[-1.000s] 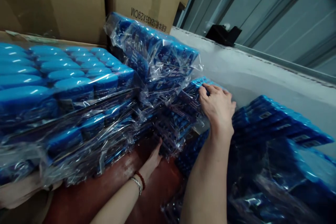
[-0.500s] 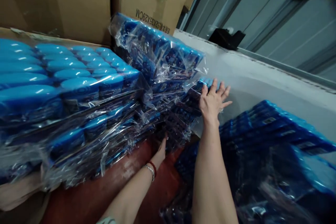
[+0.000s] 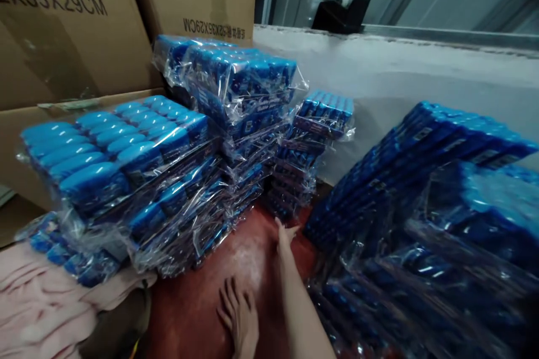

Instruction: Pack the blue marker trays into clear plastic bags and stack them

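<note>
Over the red floor my left hand hangs with its fingers spread, holding nothing. My right hand reaches forward, low down, near the foot of a narrow stack of blue packs in clear film. Its fingers are apart, and I see nothing in them; whether it touches the stack I cannot tell. To the left of both hands rises a stack of film-wrapped trays of blue-lidded containers. Behind it stands a taller wrapped stack. Right of my right hand, blue packs lean in a slanting row.
Large cardboard boxes stand at the back left. A white wall runs behind the stacks, with a black fitting on its ledge. Pink cloth lies at lower left. More film-wrapped packs fill the lower right.
My right hand has dropped from the top of the narrow stack to near its foot. My left hand has drawn back from the stack's base. The view has shifted.
</note>
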The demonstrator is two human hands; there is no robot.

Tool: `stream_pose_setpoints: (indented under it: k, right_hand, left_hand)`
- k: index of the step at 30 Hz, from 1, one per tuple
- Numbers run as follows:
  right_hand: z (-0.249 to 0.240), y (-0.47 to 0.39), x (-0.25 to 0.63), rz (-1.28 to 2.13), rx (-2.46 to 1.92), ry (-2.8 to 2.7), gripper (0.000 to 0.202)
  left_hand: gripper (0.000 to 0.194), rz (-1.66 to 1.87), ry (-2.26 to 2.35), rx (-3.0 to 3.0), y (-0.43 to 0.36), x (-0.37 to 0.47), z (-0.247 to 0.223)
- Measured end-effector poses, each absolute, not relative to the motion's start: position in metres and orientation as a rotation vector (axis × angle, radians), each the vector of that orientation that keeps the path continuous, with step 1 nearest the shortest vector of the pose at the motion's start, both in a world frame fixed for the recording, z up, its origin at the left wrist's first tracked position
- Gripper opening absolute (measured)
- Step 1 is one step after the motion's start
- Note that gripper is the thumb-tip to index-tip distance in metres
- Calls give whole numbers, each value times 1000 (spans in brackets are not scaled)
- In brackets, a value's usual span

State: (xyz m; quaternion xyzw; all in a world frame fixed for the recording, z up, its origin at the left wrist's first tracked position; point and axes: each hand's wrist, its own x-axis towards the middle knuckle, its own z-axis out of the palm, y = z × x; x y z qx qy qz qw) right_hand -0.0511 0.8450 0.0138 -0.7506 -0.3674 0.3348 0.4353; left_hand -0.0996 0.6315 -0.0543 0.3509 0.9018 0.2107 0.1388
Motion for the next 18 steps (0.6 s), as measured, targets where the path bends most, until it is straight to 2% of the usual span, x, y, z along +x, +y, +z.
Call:
stream_pose_setpoints:
  k: [3,9,11,15,18]
  right_hand:
    - [-9,866,-53,918,-1818,-871,76]
    - [-40,908,-58,947,-1737,-855,44]
    - [-46,908,-57,932,-1727,-834,48]
    - [-45,905,-49,820,-1745,-740,77]
    - [-37,914,-43,770,-1674,-806,85]
  left_hand:
    - [49,388,2705,1339,599,-93,-83]
    - [49,331,2833,1456,598,-87,-111]
    - [49,368,2832,1462,598,-88,-113]
    - [49,456,2837,1489,594,-90,-109]
    - [49,480,2800,1516,594,-91,-105]
